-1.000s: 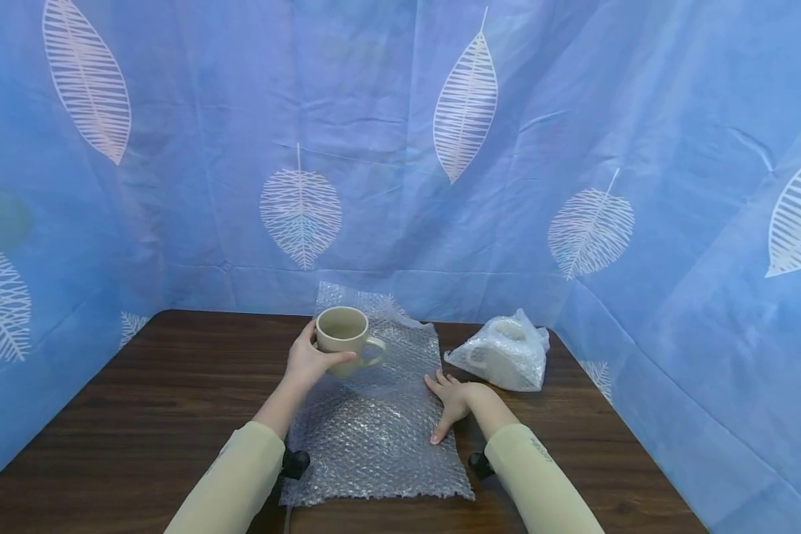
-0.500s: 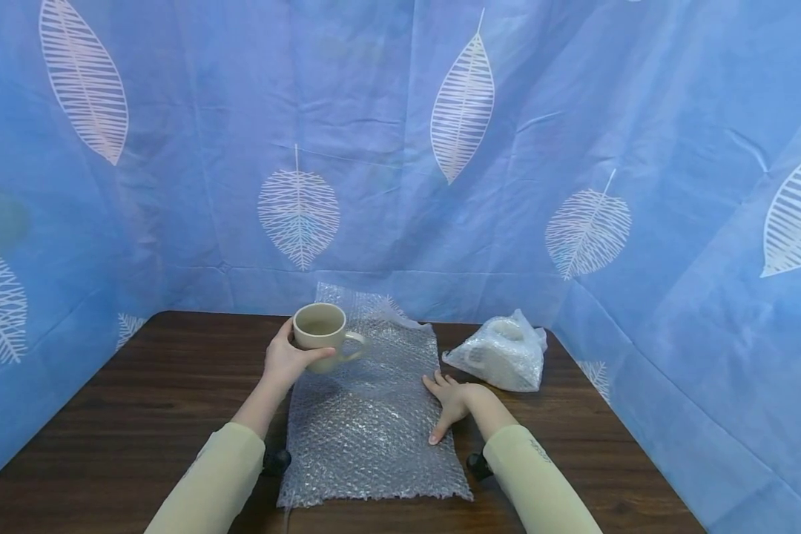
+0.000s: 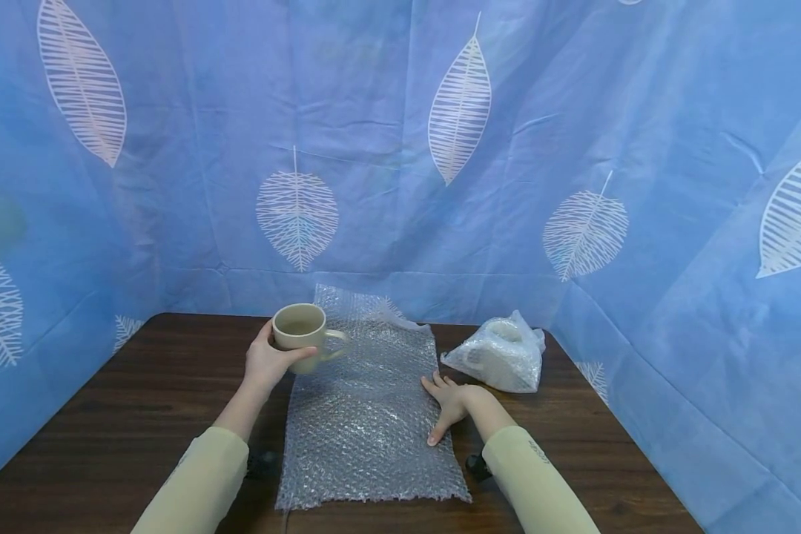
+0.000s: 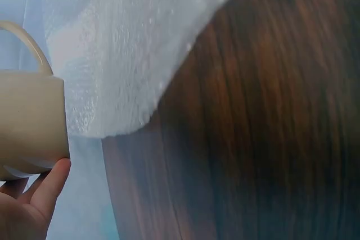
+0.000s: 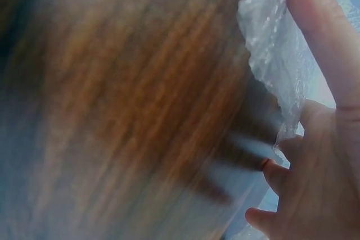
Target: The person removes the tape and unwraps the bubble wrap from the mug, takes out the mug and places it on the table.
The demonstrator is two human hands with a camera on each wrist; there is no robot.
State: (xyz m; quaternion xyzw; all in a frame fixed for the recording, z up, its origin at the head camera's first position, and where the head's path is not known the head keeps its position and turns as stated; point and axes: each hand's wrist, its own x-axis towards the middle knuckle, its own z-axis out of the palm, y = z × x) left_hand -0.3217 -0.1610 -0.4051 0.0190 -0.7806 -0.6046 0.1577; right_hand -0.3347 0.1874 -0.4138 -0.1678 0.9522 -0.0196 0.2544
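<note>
A cream mug (image 3: 299, 331) is held upright by my left hand (image 3: 267, 365), thumb across its front and fingers round its left side. Its handle points right, over the left part of a bubble wrap sheet (image 3: 374, 430) lying flat on the table. In the left wrist view the mug (image 4: 28, 122) shows at the left edge, with fingertips (image 4: 53, 181) against it. My right hand (image 3: 449, 403) rests spread on the sheet's right edge. The right wrist view shows that hand (image 5: 320, 161) with its fingers extended at the edge of the bubble wrap (image 5: 270, 32).
A bubble-wrapped bundle (image 3: 503, 352) stands at the back right of the dark wooden table (image 3: 140, 415), a pale rounded shape showing through it. A blue curtain (image 3: 387, 148) with white leaf prints hangs behind and along both sides.
My left hand has carried the mug leftward, from over the middle of the bubble wrap to its left edge. The right hand has stayed in place on the sheet.
</note>
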